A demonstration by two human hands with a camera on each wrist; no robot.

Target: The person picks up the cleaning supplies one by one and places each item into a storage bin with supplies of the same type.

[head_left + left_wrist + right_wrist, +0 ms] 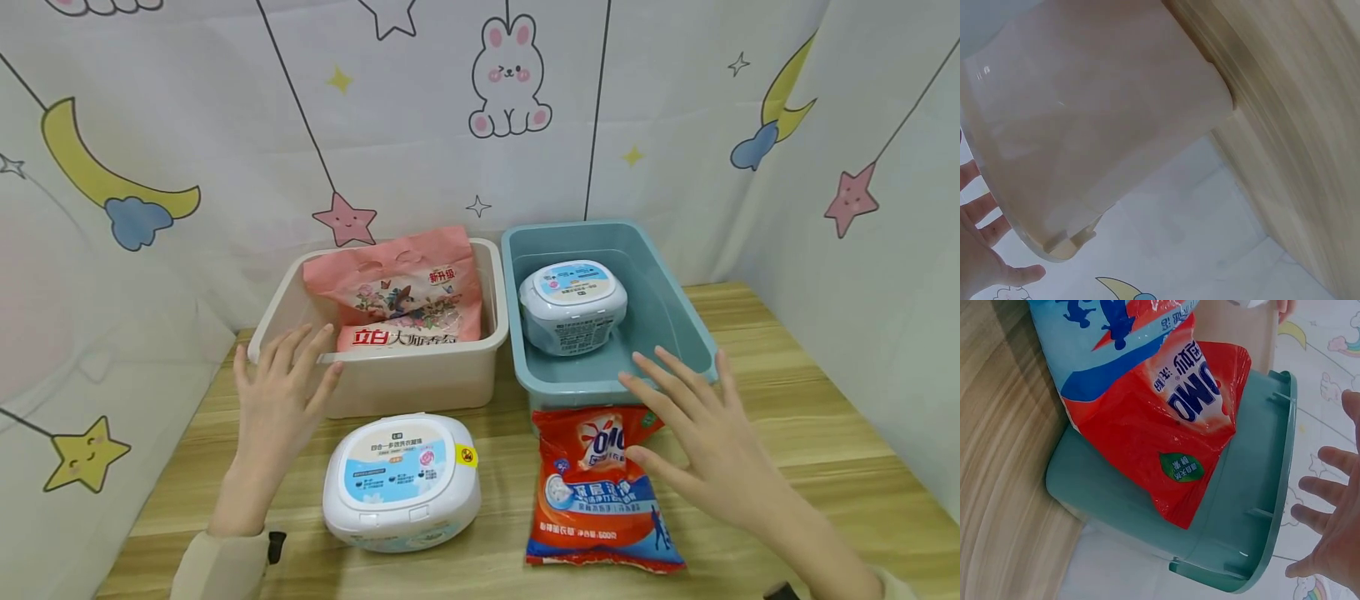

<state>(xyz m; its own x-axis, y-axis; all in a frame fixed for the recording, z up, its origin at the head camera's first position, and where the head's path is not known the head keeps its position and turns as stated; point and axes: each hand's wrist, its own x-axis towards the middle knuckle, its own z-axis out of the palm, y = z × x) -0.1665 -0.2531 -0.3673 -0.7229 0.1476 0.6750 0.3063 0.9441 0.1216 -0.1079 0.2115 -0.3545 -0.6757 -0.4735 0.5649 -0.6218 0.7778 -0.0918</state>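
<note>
My left hand [277, 408], fingers spread, hovers at the front left corner of a cream bin [420, 390], its fingertips overlapping the rim in the head view. Inside that bin stands a pink laundry detergent bag [408, 292]. On the right, my right hand [712, 454] is also spread and holds nothing, near the front rim of a teal bin [660, 317]. A white lidded tub [573, 308] with a blue label sits in the teal bin. A red OMO washing powder bag [600, 492] leans against its front, beside my right hand.
A second white lidded tub [401, 483], with a yellow sticker, stands on the wooden table [795, 375] before the cream bin. Behind the bins hangs a white cloth [420, 125] printed with a rabbit, moons and stars, continuing along both sides.
</note>
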